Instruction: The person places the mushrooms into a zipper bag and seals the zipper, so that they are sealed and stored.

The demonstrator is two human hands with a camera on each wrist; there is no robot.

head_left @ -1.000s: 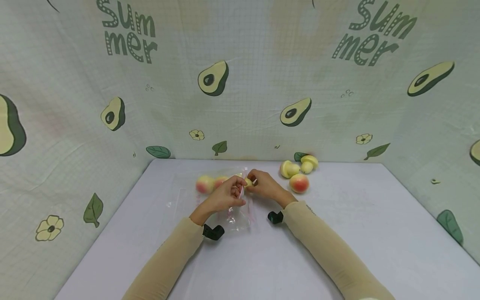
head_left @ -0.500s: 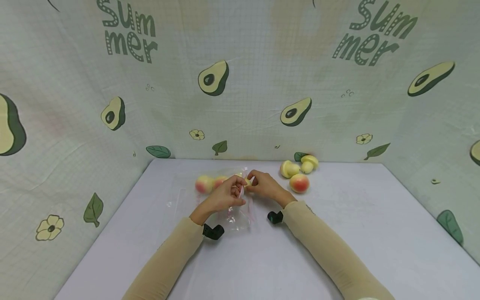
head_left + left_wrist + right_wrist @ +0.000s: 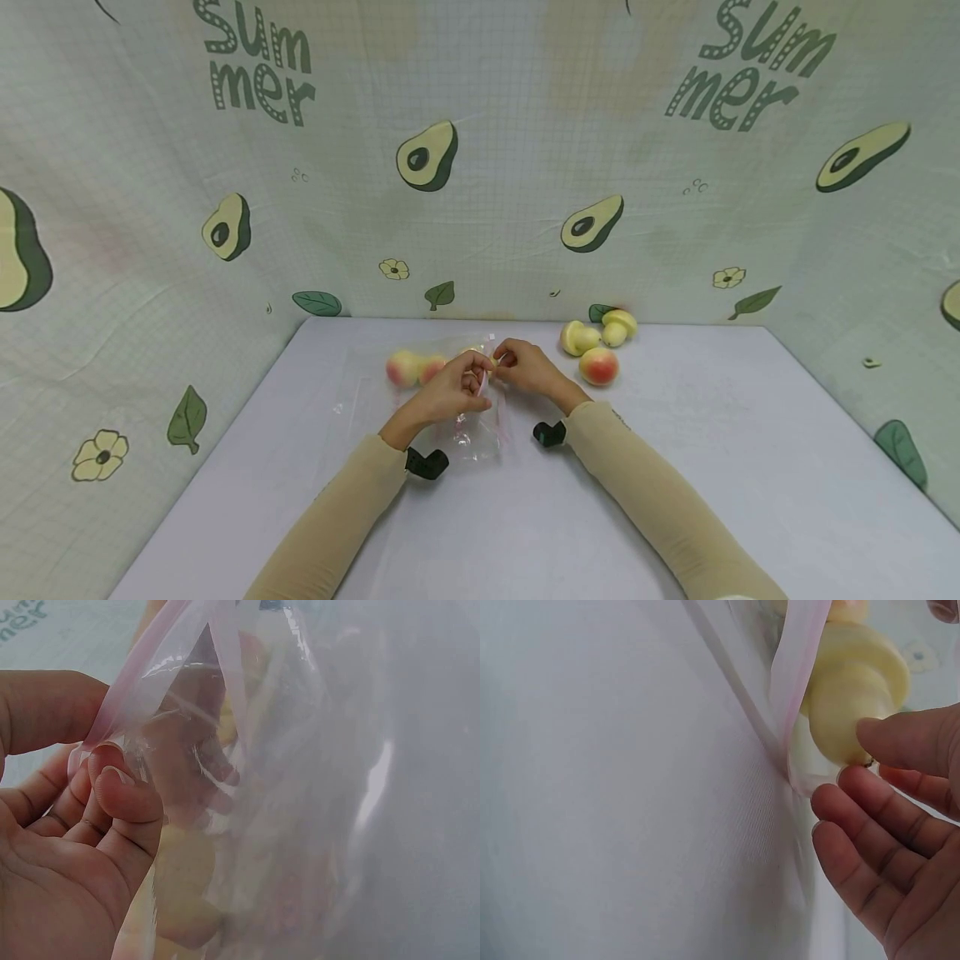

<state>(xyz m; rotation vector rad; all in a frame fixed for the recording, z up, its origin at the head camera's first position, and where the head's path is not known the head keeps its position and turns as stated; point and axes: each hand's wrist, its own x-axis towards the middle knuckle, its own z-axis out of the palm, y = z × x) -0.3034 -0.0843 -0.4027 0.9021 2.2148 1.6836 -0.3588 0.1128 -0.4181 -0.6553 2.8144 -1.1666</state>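
Observation:
My left hand pinches the pink-edged mouth of a clear zip bag between thumb and fingers, holding it apart. In the right wrist view a pale yellow mushroom stands at the bag's opening, cap inward. My right hand holds the end of its stem with thumb and fingertips. Several yellow and red mushrooms lie inside the bag, left of the opening; the left hand partly hides them. Through the plastic, the left wrist view shows blurred mushrooms beneath the right hand's fingers.
Right of the right hand, two yellow mushrooms lie at the table's back edge. A red-capped mushroom sits just in front of them. Behind the white table hangs an avocado-print cloth.
The right hand has moved slightly left, pushing its mushroom further into the bag's opening. The mushrooms inside have shifted a little left. The left hand keeps its place.

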